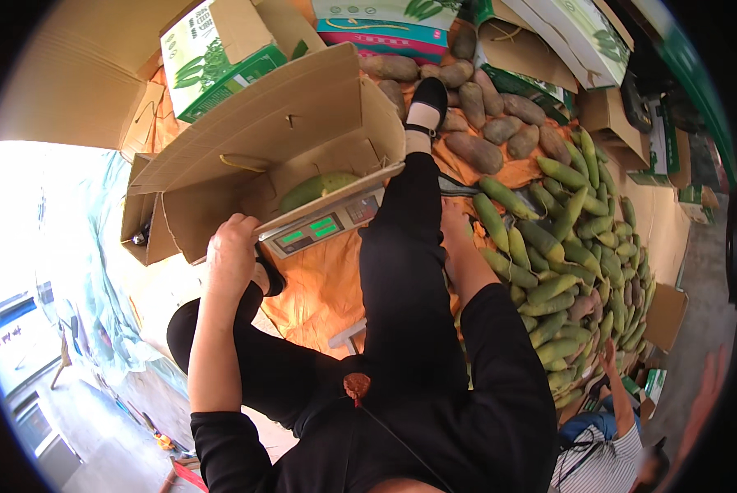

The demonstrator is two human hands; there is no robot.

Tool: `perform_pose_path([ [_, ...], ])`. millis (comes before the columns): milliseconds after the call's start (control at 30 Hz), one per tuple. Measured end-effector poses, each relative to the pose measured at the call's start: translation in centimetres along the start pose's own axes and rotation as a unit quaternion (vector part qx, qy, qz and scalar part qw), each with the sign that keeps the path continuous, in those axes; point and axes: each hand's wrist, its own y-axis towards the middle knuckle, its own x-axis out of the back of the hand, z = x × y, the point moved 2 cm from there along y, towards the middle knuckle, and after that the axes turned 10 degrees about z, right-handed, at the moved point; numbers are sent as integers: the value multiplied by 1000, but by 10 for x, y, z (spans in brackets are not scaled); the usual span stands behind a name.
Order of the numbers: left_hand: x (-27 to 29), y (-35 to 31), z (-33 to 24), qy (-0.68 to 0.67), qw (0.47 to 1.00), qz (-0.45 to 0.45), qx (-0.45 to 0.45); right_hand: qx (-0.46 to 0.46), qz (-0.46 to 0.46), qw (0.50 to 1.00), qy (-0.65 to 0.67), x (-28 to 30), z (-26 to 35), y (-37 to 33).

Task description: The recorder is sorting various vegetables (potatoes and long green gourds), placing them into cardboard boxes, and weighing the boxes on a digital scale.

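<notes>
One long green radish [315, 191] lies inside the open brown cardboard box [249, 127], toward its right end and close to its near wall. If your left hand [233, 246] leans on that box, the grey-and-white electronic scale with lit green displays [323, 228], just in front of the near wall, could read wrongly, provided the box rests on it; its base is hidden from you. Your black-trousered right leg [405, 238] stands tight against the box's right end, so a shift of the knee might nudge the box askew. Right of the box, the heaped pale-green radishes [566, 246] look loosely stacked, and pulling a low one could set others rolling. Your left fingers are bent and close together, touching the box's near edge by its left corner; whether they pinch the cardboard, you cannot tell. Your right hand [454, 220], right of the box and beyond that knee, is partly hidden, so its opening and any hold cannot be told.
</notes>
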Motion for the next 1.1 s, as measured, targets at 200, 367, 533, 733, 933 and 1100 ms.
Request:
perform_pose_path([
  [200, 3, 1, -6, 17, 1000, 6, -1, -42, 2, 997, -65, -29, -7, 16],
  [367, -5, 1, -3, 39, 999, 2, -11, -24, -12, 993, -112, -25, -18, -3],
  [533, -4, -4, -2, 49, 999, -8, -18, -28, -130, 990, 45, 15, -48, -37],
  [733, -6, -3, -1, 48, 999, 10, -5, 74, -245, 876, 409, 111, -63, -71],
  [933, -9, -2, 3, 46, 999, 5, -2, 278, -359, 783, 425, 232, 39, -161],
  [1100, -9, -7, 9, 54, 998, 9, 10, 537, -370, 693, 308, 276, 143, -207],
])
